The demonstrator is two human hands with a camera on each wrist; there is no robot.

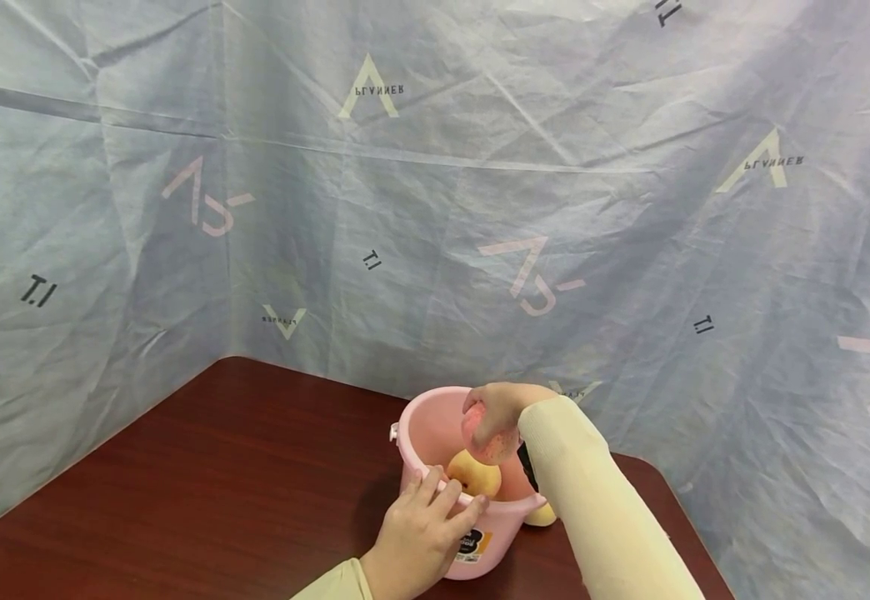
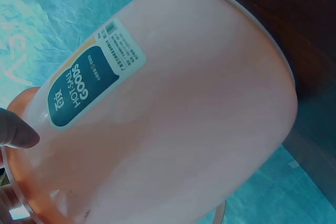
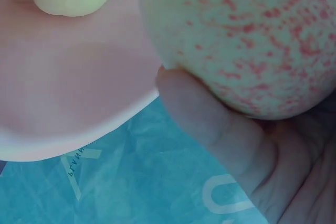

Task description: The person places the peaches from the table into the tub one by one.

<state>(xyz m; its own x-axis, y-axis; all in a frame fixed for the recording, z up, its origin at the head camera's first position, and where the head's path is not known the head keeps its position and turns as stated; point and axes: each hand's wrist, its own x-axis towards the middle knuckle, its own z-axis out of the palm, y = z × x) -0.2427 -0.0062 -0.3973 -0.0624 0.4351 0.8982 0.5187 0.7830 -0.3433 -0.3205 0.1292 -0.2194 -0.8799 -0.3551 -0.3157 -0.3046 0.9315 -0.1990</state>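
A pink bucket (image 1: 495, 525) stands on the table, its label facing my side. My left hand (image 1: 416, 533) grips the near rim; in the left wrist view its thumb (image 2: 18, 132) lies against the outer wall (image 2: 184, 98). Over the bucket's mouth, my right hand (image 1: 501, 410) holds a round fruit (image 1: 489, 437), pinkish red with pale yellow below. Red speckles cover this fruit (image 3: 252, 30) in the right wrist view, where a finger (image 3: 205, 114) curls along its side. Below it, a yellow fruit (image 1: 474, 475) with a dark spot sits inside the bucket.
Another yellow item (image 1: 541, 515) shows partly behind the bucket's right side, on the dark red-brown table (image 1: 202, 483). Grey-blue printed sheeting (image 1: 420, 208) hangs along the table's back and left edges. A white handle joint (image 1: 394, 432) sticks out from the bucket's left rim.
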